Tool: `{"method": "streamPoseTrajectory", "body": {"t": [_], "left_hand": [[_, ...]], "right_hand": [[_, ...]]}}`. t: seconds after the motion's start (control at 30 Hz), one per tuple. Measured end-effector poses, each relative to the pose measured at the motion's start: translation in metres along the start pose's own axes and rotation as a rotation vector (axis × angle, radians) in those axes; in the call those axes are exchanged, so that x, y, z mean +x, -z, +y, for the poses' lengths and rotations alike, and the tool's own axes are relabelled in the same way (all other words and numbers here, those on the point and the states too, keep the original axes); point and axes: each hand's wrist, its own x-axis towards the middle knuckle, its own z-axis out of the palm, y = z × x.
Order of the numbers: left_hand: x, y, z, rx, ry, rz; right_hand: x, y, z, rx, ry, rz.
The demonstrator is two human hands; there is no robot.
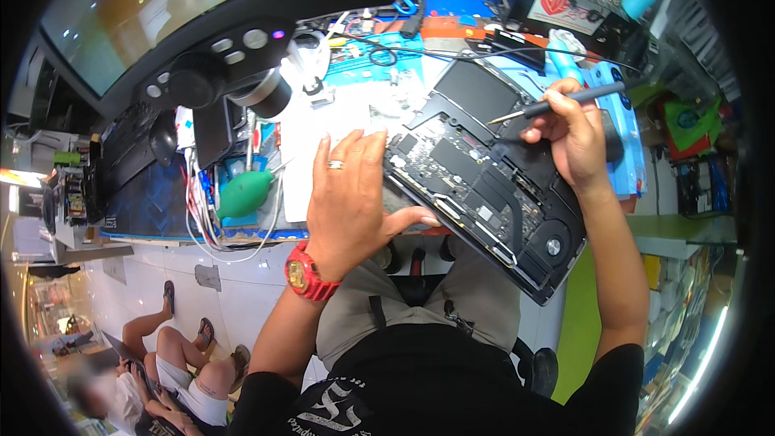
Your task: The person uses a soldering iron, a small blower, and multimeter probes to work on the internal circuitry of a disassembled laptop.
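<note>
An opened laptop (456, 161) lies at an angle on the bench, its near corner jutting over the front edge above my lap. Its bare circuit board, black battery packs and a round fan (554, 247) are exposed. My right hand (569, 137) grips a slim dark screwdriver (593, 93), whose thin metal tip points at the middle of the laptop; whether it touches cannot be told. My left hand (349, 194) rests with fingers stretched over a bright white sheet (297, 169), the thumb along the laptop's near left edge.
A black monitor-like unit with knobs (242, 48) hangs over the back left. A green rubber blower (246, 194) and cables lie left of my hand. A blue mat (371, 56) with small parts is behind. Another person (173, 367) sits at lower left.
</note>
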Motion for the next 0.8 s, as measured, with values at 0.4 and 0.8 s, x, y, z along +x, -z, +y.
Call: {"method": "streamPoseTrajectory", "body": {"t": [0.4, 0.8], "left_hand": [[0.000, -0.003, 0.000, -0.049, 0.028, 0.020], [-0.001, -0.004, -0.004, -0.089, 0.003, 0.035]], "right_hand": [[-0.001, 0.007, -0.008, -0.039, -0.073, -0.073], [-0.004, -0.001, -0.003, -0.074, -0.008, 0.041]]}}
